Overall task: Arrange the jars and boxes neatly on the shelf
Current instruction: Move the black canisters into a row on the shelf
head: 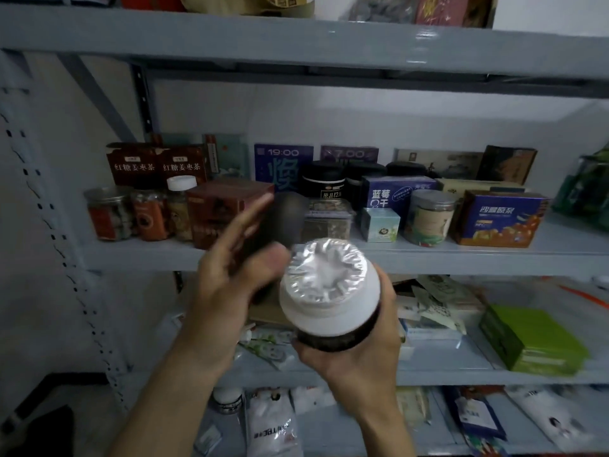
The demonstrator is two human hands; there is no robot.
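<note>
My right hand [356, 351] grips a dark round jar with a white lid sealed under crinkled clear plastic wrap [329, 291], centre frame, below the front edge of the grey metal shelf board [138, 255]. Fingers curl round the dark body from underneath and the right side; lid tilted up toward the camera. Jar is in the air, not on any shelf.

My left hand [227, 275] is just left of the jar, fingers straight and spread, pointing to the upper right, holding nothing. Thumb sits close by the lid's left edge; contact unclear because of motion blur.

Middle shelf, left to right:
- three clear plastic jars with orange-red labels [108, 214], the rightmost white-capped, at centre left
- brown square carton [217, 209] beside them, partly behind my left fingers
- two dark red boxes with Chinese lettering [155, 164] standing at the back
- blurred dark rounded object [290, 212] just right of my fingertips; can't identify it
- clear tray of dried mix [326, 217], small pale teal box [379, 224]
- black round tins [323, 181] and blue-purple box [395, 192] behind those
- clear jar with grey lid and cream label [431, 217]
- blue-and-orange box [501, 217] on the right

Lower shelf, right side of frame: green flat box [540, 341] and loose sachets [438, 305]. Bottom of frame: white pouches [273, 423].
</note>
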